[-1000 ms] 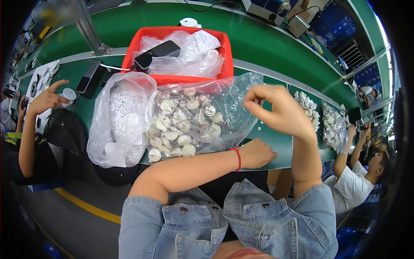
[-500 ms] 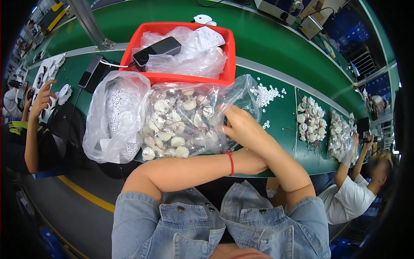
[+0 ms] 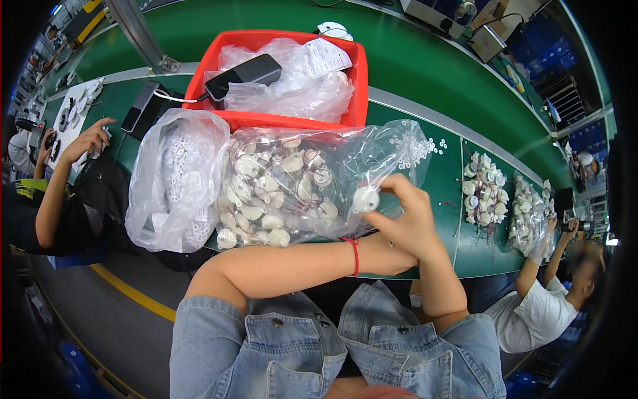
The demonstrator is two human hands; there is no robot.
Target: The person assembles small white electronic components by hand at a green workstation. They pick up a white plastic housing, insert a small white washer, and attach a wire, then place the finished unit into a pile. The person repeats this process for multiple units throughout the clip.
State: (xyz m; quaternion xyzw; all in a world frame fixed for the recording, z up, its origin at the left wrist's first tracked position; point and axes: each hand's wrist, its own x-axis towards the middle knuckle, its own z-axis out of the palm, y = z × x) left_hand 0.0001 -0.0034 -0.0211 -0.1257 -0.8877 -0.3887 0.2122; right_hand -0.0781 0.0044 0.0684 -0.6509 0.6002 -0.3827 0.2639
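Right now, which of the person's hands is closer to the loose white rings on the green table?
Right. The right hand, pinching a white disc, is just nearside of the loose white rings; the left hand is farther back, near the table's edge.

Assembly workshop — green bench [image 3: 488, 249], bagged parts [image 3: 269, 187], co-worker [image 3: 539, 312].

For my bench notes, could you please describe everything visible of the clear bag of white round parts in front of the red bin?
The clear bag looks like thin, wrinkled plastic. It lies on the green bench, packed at left with white round parts and thin wires, its right end slack and crumpled. A milky bag sits close on its left, the red bin just behind. The right hand holds a white part at its right end; whether the hand touches the plastic is unclear.
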